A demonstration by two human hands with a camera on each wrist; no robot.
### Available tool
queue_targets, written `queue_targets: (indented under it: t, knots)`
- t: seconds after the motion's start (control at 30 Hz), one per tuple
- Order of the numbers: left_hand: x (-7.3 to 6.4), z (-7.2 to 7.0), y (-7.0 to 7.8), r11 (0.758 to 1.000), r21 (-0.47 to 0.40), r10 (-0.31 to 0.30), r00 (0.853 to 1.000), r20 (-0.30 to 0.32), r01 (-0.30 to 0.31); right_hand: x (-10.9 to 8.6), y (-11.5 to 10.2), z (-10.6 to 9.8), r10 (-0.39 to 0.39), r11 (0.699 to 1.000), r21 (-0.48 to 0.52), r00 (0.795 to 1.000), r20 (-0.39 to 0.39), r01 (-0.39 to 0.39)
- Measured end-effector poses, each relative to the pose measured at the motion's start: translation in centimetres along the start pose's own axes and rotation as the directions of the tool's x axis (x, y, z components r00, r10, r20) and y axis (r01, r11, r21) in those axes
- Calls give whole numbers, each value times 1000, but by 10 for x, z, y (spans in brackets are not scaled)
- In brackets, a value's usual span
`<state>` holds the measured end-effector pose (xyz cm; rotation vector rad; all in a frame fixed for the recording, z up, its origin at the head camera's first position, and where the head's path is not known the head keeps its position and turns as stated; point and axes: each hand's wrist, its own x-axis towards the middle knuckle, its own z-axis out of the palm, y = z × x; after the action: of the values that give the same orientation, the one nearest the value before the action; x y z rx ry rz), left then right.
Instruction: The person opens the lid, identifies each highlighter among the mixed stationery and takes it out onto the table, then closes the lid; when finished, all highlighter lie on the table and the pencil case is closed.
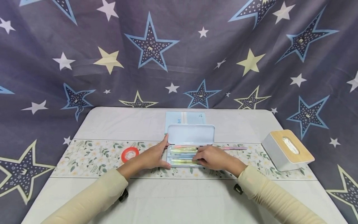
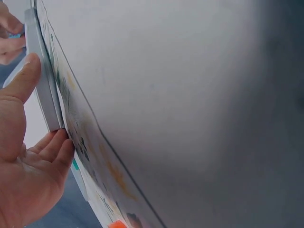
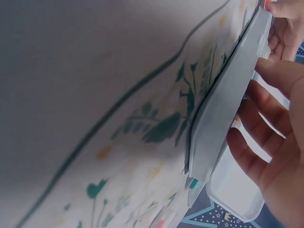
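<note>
A pale blue pencil case [image 1: 191, 134] lies in the middle of the table with its lid raised at the back. Several pens [image 1: 183, 151], some yellow-green and some blue, lie inside it. My left hand [image 1: 153, 155] grips the case's left end, thumb at the front corner and fingers at the back. In the left wrist view the thumb lies against the side wall [image 2: 42, 80]. My right hand [image 1: 213, 157] reaches into the right half, its fingertips pinching a pen; a blue bit [image 2: 17, 36] shows between them. The knuckles hide that end of the case.
A red tape roll [image 1: 124, 154] lies left of the case. Behind the lid is a light blue notebook [image 1: 195, 117]. A pink-purple pen [image 1: 236, 148] lies on the floral runner to the right. Farther right stands a tissue box [image 1: 303, 156] with a wooden top.
</note>
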<state>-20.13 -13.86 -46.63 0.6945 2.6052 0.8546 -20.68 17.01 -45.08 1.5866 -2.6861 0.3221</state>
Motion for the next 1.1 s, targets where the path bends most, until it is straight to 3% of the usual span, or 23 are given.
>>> queue_targets:
  t: [0.43, 0.77, 1.1]
  knots:
    - [1, 2, -2, 1000, 7, 7, 1000, -7, -7, 3, -3, 3, -37, 997, -73, 998, -41, 34]
    - [0, 1, -1, 1000, 11, 9, 1000, -6, -9, 5, -7, 0, 5, 996, -91, 1000, 18, -3]
    - [0, 1, -1, 1000, 8, -1, 1000, -5, 1, 8, -9, -4, 38, 999, -26, 997, 72, -36]
